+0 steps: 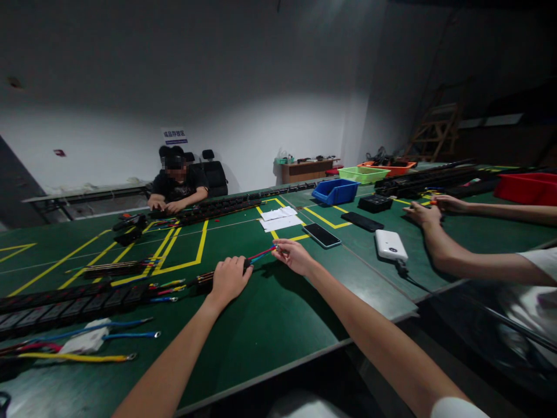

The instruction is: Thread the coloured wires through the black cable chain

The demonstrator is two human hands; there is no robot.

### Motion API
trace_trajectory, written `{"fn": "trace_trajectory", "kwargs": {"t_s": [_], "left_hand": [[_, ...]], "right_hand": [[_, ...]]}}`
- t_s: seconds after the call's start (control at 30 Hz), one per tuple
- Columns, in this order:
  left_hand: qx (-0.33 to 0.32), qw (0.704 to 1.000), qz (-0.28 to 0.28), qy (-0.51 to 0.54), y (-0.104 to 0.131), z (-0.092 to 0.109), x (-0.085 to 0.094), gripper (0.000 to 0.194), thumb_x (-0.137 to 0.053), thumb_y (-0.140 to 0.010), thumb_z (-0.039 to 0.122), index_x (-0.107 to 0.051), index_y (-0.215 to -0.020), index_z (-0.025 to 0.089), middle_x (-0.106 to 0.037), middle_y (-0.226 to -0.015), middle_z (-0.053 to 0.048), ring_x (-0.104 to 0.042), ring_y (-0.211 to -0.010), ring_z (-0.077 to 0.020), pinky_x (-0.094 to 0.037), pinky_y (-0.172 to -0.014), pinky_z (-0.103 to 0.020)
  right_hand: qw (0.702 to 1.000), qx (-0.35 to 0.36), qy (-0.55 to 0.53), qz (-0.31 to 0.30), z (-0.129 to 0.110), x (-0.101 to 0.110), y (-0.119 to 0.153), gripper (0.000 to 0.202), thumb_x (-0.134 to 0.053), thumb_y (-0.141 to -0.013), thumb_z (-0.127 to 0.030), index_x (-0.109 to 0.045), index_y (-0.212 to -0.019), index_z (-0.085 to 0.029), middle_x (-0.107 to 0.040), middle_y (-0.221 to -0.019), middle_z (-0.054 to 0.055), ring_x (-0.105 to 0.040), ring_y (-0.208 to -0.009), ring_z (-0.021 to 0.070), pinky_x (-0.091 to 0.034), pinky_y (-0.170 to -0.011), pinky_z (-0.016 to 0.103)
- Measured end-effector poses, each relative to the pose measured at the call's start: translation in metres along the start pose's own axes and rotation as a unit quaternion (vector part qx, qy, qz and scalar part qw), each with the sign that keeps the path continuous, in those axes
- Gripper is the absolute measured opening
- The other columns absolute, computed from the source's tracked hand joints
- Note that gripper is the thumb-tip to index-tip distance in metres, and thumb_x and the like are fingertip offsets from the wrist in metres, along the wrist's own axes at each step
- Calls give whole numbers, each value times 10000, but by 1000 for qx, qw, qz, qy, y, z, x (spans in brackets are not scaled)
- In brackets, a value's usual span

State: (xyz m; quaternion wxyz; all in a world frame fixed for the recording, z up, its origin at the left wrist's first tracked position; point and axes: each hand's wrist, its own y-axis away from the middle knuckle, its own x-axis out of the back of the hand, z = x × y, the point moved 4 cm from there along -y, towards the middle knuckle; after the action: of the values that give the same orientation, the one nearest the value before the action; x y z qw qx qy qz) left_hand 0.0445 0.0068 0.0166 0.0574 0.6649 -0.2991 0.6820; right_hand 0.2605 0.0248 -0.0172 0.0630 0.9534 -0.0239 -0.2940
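Note:
My left hand (229, 277) is wrapped over the end of a black strip-shaped assembly (203, 282) on the green table. Red and blue wires (261, 254) come out of that end and run to the right. My right hand (294, 256) pinches the tips of these wires just above the table; the fingers partly cover the tips. To the left of my left hand, more wire ends (172, 284) in yellow, red and blue stick out of neighbouring black strips. A blue wire (133, 335) and a yellow wire (78, 356) with ring terminals lie nearer to me.
A phone (322, 235), white papers (279, 219) and a white device with a cable (390, 245) lie beyond my right hand. Farther back stands a blue bin (335, 191). A co-worker's hands (429, 210) are busy at the right; another person (178, 183) sits across the table.

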Motion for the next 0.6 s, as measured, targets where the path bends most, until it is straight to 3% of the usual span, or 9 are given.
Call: {"fn": "trace_trajectory", "kwargs": {"t_s": [0.1,0.27,0.6], "left_hand": [[-3,1000,5,4,0,0,0,418,-363,-1014,488,-650,-1098,197,-711,-1073,-115,-636,-980,-268,-450,-817,-382],[-6,1000,12,13,0,-1,-1,404,-372,-1012,479,-652,-1089,198,-713,-1065,-111,-640,-977,-269,-455,-816,-382],[-2,1000,10,6,0,-1,-1,397,-374,-1012,471,-651,-1079,194,-714,-1065,-112,-639,-982,-272,-457,-815,-379]], "right_hand": [[1000,-9,-8,4,0,0,0,212,-589,-852,-25,-681,-1022,-110,-685,-783,60,-701,-660,112,-597,-596,157],[999,-21,-29,16,-2,-2,1,245,-555,-818,-8,-671,-1005,-115,-680,-749,53,-700,-648,119,-589,-562,149],[997,50,-15,-50,-3,-5,3,258,-700,-789,-14,-691,-1029,-107,-730,-874,74,-724,-772,131,-621,-728,203]]}}
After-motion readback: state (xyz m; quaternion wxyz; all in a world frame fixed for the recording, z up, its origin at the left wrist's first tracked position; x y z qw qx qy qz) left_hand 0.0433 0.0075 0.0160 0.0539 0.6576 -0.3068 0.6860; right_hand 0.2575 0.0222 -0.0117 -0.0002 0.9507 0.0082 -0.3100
